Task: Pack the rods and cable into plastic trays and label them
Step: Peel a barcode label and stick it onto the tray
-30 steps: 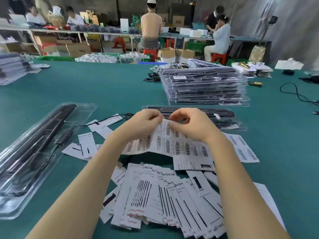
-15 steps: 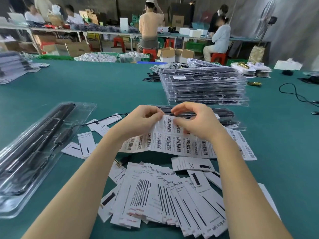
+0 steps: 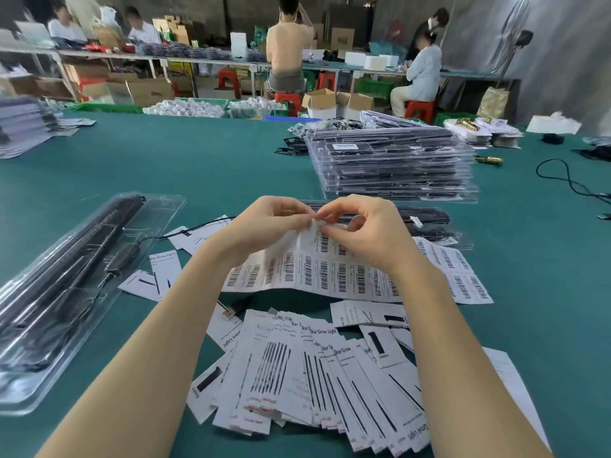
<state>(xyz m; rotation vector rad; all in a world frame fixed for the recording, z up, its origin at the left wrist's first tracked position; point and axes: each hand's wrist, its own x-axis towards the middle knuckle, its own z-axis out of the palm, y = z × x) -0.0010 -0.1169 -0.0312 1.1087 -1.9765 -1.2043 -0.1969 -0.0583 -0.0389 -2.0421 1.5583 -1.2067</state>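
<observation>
Two rod-filled trays point(image 3: 76, 285) beside labels point(image 3: 317, 276)

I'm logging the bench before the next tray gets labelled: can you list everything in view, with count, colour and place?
barcode label sheet: one, white with black barcodes, held up at centre
printed insert cards: a fanned pile, too many to count, white with black print, near centre
packed tray: one, clear plastic over black rods and cable, left
second tray: one, clear with black contents, behind the hands
stack of trays: count unclear, clear and black, far centre right
loose cable: one, black, far right
table: one, green top
people at back benches: at least five, far background
left hand: pinches the sheet's top edge
right hand: pinches a label at the same edge
</observation>
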